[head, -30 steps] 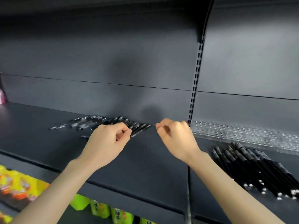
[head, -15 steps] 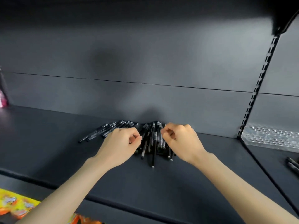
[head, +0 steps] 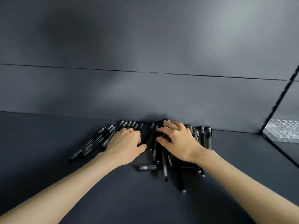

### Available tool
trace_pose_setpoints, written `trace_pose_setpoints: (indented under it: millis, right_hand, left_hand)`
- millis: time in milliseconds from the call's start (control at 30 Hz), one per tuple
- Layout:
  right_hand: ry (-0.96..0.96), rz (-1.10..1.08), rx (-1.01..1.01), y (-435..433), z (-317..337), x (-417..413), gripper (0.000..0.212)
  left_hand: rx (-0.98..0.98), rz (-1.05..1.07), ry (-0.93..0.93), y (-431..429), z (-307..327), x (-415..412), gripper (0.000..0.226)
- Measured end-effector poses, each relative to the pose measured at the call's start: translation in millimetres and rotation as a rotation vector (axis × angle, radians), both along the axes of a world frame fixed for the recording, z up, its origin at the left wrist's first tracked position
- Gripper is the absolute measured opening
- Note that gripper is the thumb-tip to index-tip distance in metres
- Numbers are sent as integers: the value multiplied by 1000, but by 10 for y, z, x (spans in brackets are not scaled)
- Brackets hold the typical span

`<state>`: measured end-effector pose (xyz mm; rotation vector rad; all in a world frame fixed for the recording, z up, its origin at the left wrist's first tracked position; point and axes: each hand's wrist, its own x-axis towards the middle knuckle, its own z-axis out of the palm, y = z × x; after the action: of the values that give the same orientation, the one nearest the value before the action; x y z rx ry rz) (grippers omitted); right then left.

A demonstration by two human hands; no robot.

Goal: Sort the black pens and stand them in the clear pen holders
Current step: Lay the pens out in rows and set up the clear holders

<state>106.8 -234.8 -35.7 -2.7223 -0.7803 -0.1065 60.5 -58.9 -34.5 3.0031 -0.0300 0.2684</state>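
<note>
A heap of black pens (head: 163,165) lies on the dark shelf (head: 48,159) against the back wall. A neater row of black pens (head: 98,139) fans out to the left. My left hand (head: 126,143) lies flat on the inner end of that row, fingers spread. My right hand (head: 178,139) rests palm down on the heap, fingers spread over the pens. Neither hand grips a pen. One pen (head: 147,167) lies crosswise at the heap's near edge. A clear plastic pen holder (head: 283,131) shows at the far right, behind the shelf divider.
A slotted upright rail (head: 279,97) divides this shelf bay from the one on the right. The grey back wall (head: 145,62) rises right behind the pens.
The view has swung left and closer to the pens. Both hands went from loosely closed above the shelf to lying flat and spread on the pens.
</note>
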Motion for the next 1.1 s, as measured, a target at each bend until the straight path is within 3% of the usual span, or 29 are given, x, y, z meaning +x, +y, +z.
trace_pose_setpoints:
  millis: [67,167,267,333,400,467,533,600,700,800,967,1100]
  right_hand:
    - [45,-9,-22,53,-37,-1,46]
    - [72,-43,-35,139,-39,-34,47]
    - [35,-101,65,235,-23,-66,45]
    - [16,-142,255,291,9,-67,42]
    - [130,-185,576,323,71,-72,38]
    - [269,-223,860,338,120,-65,31]
    - [311,-240,982,328,140,-60,22]
    - [365,-214,1126,293,175,-58,17]
    - [380,-245,1269,199,277,-59,17]
    - [405,-260,1337,138,295,-98,18]
    - [528,-217,1436,122,253,-121,18]
    - [658,-180,1426,129,256,-115,15]
  left_hand:
    - [-14,-15,-15,44,6,8,20]
    - [-70,19,-40,114,32,-23,25]
    - [-244,61,-118,234,53,-51,25]
    - [-465,17,-137,274,46,-82,22]
    - [-644,-102,-109,228,4,-113,17]
    - [-721,-210,-79,148,-49,-129,15]
    - [-752,-274,-71,111,-79,-125,15]
    - [-698,-270,-118,129,-100,-92,21]
    - [-433,-177,-199,159,-154,-17,30]
    - [-175,-103,-78,96,-170,45,40]
    - [-86,-28,-28,46,-96,89,27]
    - [-28,37,-77,154,52,1,31]
